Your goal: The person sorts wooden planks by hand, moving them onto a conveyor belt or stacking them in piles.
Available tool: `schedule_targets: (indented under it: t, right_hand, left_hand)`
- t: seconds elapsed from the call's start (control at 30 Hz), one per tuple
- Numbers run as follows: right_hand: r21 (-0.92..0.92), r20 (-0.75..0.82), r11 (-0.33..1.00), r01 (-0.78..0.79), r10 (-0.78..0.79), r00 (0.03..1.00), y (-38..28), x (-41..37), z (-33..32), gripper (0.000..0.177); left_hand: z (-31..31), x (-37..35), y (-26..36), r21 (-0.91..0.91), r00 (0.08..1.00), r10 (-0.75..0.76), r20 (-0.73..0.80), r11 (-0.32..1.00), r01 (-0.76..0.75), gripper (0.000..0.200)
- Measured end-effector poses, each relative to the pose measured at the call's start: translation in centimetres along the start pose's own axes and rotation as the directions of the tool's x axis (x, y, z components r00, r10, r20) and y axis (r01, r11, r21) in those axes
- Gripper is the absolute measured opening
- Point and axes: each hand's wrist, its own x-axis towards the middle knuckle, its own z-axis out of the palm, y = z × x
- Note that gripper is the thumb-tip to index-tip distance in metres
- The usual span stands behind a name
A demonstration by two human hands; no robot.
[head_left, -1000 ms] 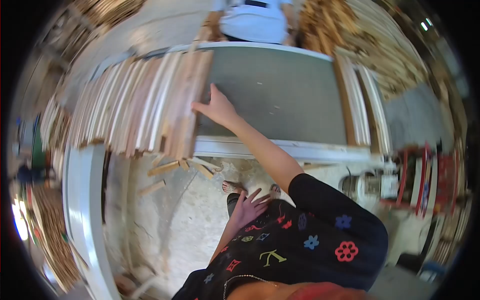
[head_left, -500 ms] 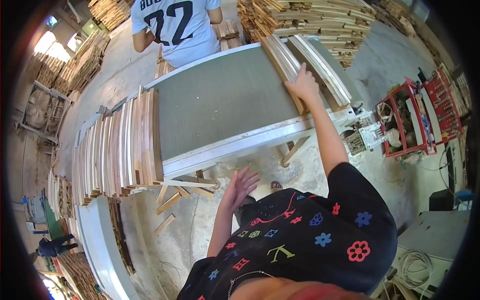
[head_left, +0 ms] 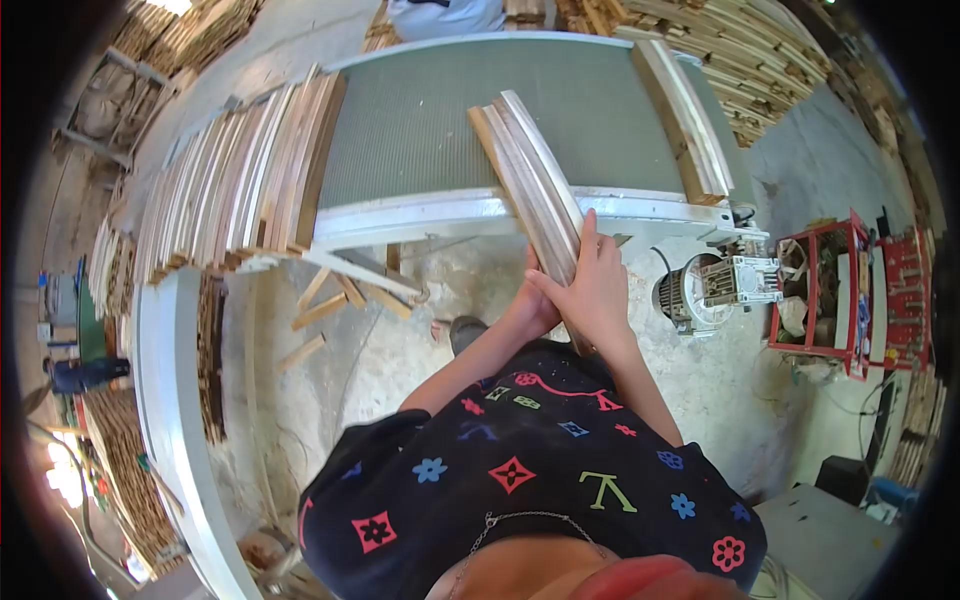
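Note:
Both of my hands hold a small bundle of wooden strips [head_left: 532, 185] in front of my body. Its far end slants up over the green ribbed conveyor belt [head_left: 410, 130], while the near end reaches toward my shirt. My left hand [head_left: 533, 303] is closed around the left side of the near end, its fingers partly hidden beneath. My right hand [head_left: 597, 275] grips the right side, fingers along the outer strip and thumb across the top. A second bundle of wooden strips [head_left: 684, 125] lies at the belt's right end.
A long row of wooden strips [head_left: 235, 175] stands on the left of the belt. The metal frame edge [head_left: 420, 218] runs in front of me. Loose wood pieces [head_left: 322, 308] lie on the floor. To the right are a motor [head_left: 695, 295] and a red tool rack [head_left: 825, 300].
My right hand has drawn one bundle leftward and toward me from the belt's right end. My left hand, formerly free with fingers spread, has joined it on the bundle.

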Motion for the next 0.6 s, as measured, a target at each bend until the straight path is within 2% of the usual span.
schedule_targets:
  t: [0.1,0.13,0.23,0.27,0.37,0.4,0.5,0.6]
  right_hand:
    - [0.363,0.205,0.924,-0.123,0.049,0.977,1.0,1.6,0.0,0.092]
    - [0.448,0.320,0.869,-0.209,0.063,0.945,2.2,2.5,1.3,0.080]
    - [0.738,0.274,0.665,-0.117,-0.136,0.952,2.9,3.3,4.5,0.075]
    - [0.791,0.317,0.582,-0.186,-0.130,0.940,2.5,3.2,4.6,0.073]
    - [0.872,0.411,0.347,-0.345,-0.136,0.902,1.2,2.8,4.3,0.074]
    - [0.871,0.420,0.338,-0.358,-0.131,0.898,1.2,2.6,4.8,0.074]
    - [0.878,0.365,0.385,-0.285,-0.152,0.919,1.0,1.6,6.0,0.074]
    - [0.888,0.408,0.298,-0.352,-0.153,0.900,0.5,1.7,5.9,0.073]
  left_hand:
    - [-1.4,-1.4,-1.2,-0.109,0.992,0.018,-0.123,0.994,-0.032,0.092]
    - [-1.6,-1.9,-1.4,-0.110,0.989,0.051,-0.142,0.992,-0.067,0.091]
    - [-3.3,-2.2,-2.0,-0.042,0.954,0.085,-0.289,0.994,-0.101,0.087]
    - [-2.5,-3.2,-1.4,-0.052,0.958,0.065,-0.279,0.995,-0.082,0.083]
    - [-4.7,-4.7,-0.9,-0.076,0.991,0.069,-0.114,0.994,-0.078,0.084]
    - [-5.1,-5.1,-1.1,-0.115,0.995,0.052,-0.085,0.991,-0.061,0.084]
    - [-4.1,-5.9,-1.7,-0.062,0.970,0.055,-0.236,0.995,-0.072,0.083]
    - [-3.7,-6.3,-1.2,-0.026,0.962,0.092,-0.255,0.994,-0.102,0.082]
